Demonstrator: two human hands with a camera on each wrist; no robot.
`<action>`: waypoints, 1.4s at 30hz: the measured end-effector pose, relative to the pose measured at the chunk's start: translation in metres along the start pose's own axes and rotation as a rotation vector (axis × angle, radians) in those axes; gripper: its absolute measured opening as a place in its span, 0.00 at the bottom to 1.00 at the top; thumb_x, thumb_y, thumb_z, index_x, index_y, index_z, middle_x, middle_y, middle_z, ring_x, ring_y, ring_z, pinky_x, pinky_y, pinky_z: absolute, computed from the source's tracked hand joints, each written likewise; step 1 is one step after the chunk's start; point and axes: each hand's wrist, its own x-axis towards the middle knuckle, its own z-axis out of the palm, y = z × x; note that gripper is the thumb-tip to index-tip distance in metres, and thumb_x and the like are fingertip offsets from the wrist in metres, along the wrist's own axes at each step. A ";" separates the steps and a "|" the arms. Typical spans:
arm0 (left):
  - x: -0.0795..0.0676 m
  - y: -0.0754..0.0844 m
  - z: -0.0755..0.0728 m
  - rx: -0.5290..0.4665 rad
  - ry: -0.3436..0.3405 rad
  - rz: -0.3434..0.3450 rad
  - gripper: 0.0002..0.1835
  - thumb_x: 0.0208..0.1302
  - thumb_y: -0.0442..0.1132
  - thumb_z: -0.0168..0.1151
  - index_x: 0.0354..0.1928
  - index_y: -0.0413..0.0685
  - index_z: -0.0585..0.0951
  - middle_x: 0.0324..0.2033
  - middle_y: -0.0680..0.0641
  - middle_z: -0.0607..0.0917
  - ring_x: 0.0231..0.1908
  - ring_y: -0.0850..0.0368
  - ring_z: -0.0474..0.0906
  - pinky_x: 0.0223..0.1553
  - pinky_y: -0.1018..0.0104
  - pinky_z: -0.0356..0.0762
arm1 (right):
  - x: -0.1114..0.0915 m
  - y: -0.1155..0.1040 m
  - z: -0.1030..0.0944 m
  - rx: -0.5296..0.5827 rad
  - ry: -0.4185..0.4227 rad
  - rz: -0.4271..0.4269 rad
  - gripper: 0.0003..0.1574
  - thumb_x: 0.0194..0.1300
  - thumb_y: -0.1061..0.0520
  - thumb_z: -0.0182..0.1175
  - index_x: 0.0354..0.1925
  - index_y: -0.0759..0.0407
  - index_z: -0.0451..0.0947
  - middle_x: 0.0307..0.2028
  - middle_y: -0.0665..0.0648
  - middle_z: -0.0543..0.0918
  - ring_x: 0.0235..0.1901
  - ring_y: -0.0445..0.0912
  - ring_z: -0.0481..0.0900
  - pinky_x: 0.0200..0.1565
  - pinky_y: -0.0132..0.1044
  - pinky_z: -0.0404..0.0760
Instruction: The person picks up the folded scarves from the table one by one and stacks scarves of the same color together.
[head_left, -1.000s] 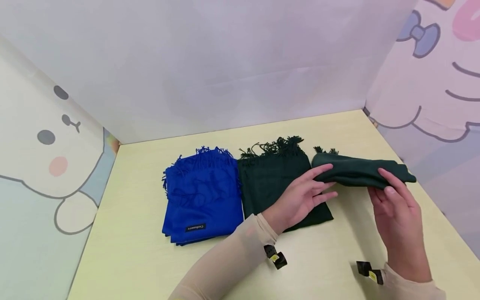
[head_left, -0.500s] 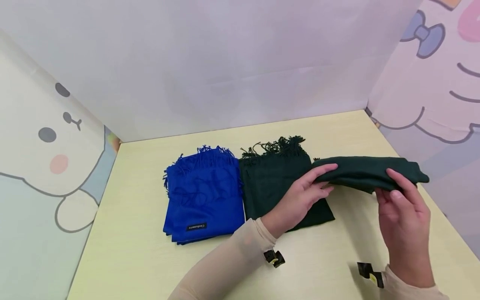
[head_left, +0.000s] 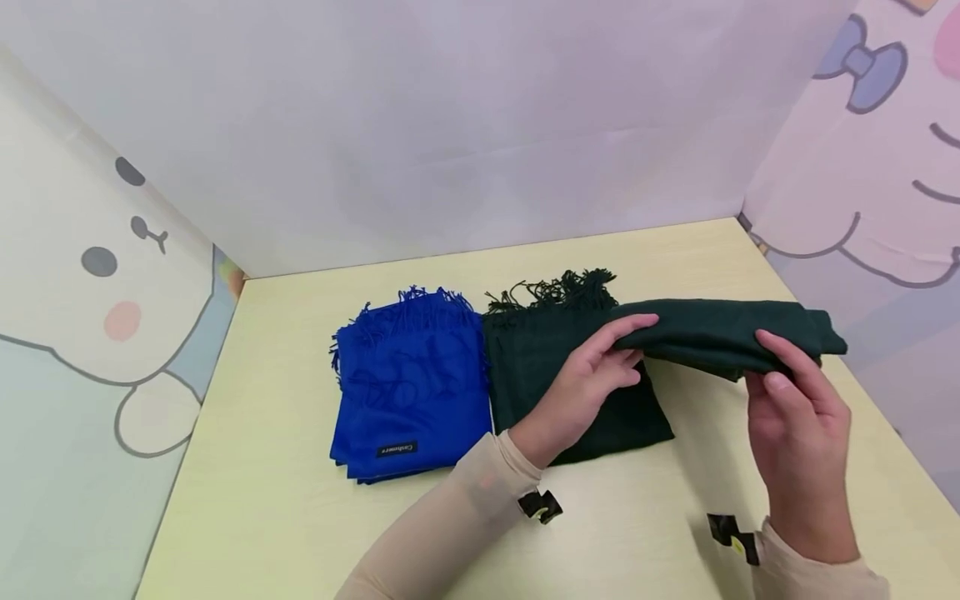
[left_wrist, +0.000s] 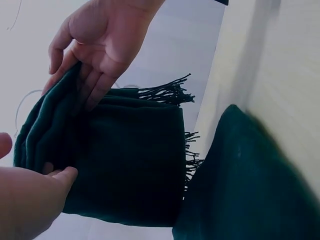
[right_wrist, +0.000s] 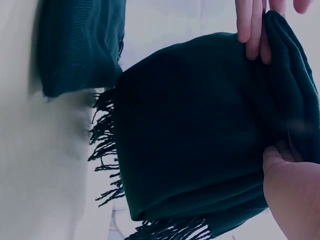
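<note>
Both hands hold a folded dark green scarf [head_left: 720,329] above the right part of the table. My left hand [head_left: 581,387] grips its left end, while my right hand [head_left: 802,442] grips it near the right end, forefinger on top. In the left wrist view, the held scarf [left_wrist: 135,160] hangs in layers with fringe along its far edge. The right wrist view shows its fringe at the lower side too. A second dark green scarf [head_left: 528,375] lies folded below my left hand, fringe at the back. My left hand and forearm cover part of it.
A folded blue scarf [head_left: 412,375] with a black "Cashmere" label [head_left: 397,449] lies left of the flat green one, nearly touching it. The pale yellow table [head_left: 262,433] meets a white back wall [head_left: 450,125] and cartoon-printed side panels [head_left: 105,275].
The held scarf shifted right at first, then a little left and upward in the head view. Its left end now overlaps the flat green scarf's edge, and its fringe there has gone from sight.
</note>
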 end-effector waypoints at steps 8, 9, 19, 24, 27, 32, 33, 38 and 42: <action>-0.001 0.012 -0.010 -0.004 0.042 0.032 0.28 0.70 0.21 0.43 0.70 0.40 0.67 0.70 0.52 0.64 0.67 0.55 0.68 0.69 0.61 0.64 | 0.011 0.011 0.011 -0.036 -0.042 -0.005 0.23 0.70 0.80 0.37 0.62 0.91 0.58 0.69 0.74 0.56 0.63 0.59 0.65 0.65 0.42 0.71; -0.001 0.015 -0.012 0.000 0.047 0.042 0.27 0.70 0.21 0.43 0.70 0.40 0.67 0.70 0.52 0.64 0.67 0.54 0.68 0.70 0.60 0.63 | 0.013 0.012 0.013 -0.042 -0.049 -0.002 0.23 0.70 0.80 0.37 0.62 0.91 0.58 0.68 0.74 0.56 0.63 0.59 0.64 0.65 0.41 0.71; -0.008 0.038 -0.028 0.138 0.109 0.155 0.27 0.69 0.21 0.45 0.69 0.37 0.68 0.70 0.48 0.68 0.67 0.53 0.68 0.69 0.56 0.65 | 0.040 0.033 0.032 -0.078 -0.129 0.037 0.23 0.70 0.81 0.37 0.61 0.89 0.61 0.55 0.70 0.67 0.51 0.56 0.69 0.58 0.39 0.74; -0.012 0.048 -0.042 0.158 0.155 0.161 0.27 0.70 0.23 0.45 0.70 0.39 0.68 0.70 0.49 0.68 0.68 0.52 0.67 0.70 0.55 0.63 | 0.050 0.044 0.042 -0.146 -0.150 0.090 0.22 0.71 0.79 0.39 0.61 0.87 0.64 0.58 0.71 0.66 0.54 0.55 0.69 0.62 0.38 0.73; -0.015 0.053 -0.051 0.157 0.187 0.150 0.26 0.72 0.24 0.44 0.70 0.41 0.69 0.70 0.50 0.67 0.68 0.52 0.67 0.70 0.56 0.63 | 0.054 0.051 0.048 -0.183 -0.157 0.137 0.22 0.72 0.77 0.41 0.62 0.85 0.65 0.61 0.70 0.67 0.57 0.54 0.69 0.63 0.36 0.72; -0.016 0.059 -0.065 0.167 0.225 0.171 0.24 0.72 0.25 0.42 0.69 0.39 0.69 0.69 0.47 0.68 0.67 0.50 0.68 0.70 0.54 0.62 | 0.063 0.059 0.054 -0.232 -0.182 0.213 0.22 0.73 0.74 0.44 0.63 0.83 0.65 0.66 0.70 0.65 0.62 0.53 0.68 0.66 0.35 0.69; -0.016 0.061 -0.068 0.170 0.232 0.176 0.24 0.72 0.25 0.42 0.68 0.38 0.70 0.69 0.46 0.68 0.67 0.50 0.68 0.70 0.54 0.63 | 0.065 0.060 0.055 -0.241 -0.190 0.229 0.23 0.74 0.74 0.44 0.63 0.83 0.65 0.67 0.69 0.65 0.63 0.53 0.67 0.66 0.35 0.68; -0.016 0.066 -0.079 0.149 0.263 0.165 0.22 0.73 0.26 0.42 0.67 0.36 0.71 0.68 0.44 0.69 0.64 0.48 0.70 0.70 0.53 0.63 | 0.074 0.066 0.059 -0.270 -0.212 0.282 0.22 0.75 0.71 0.46 0.63 0.82 0.66 0.67 0.68 0.66 0.63 0.53 0.68 0.67 0.35 0.68; -0.017 0.068 -0.084 0.138 0.276 0.134 0.22 0.74 0.27 0.43 0.66 0.36 0.71 0.67 0.45 0.69 0.62 0.45 0.72 0.69 0.53 0.65 | 0.077 0.072 0.060 -0.275 -0.209 0.290 0.22 0.75 0.70 0.47 0.63 0.81 0.67 0.65 0.68 0.69 0.61 0.53 0.71 0.66 0.35 0.68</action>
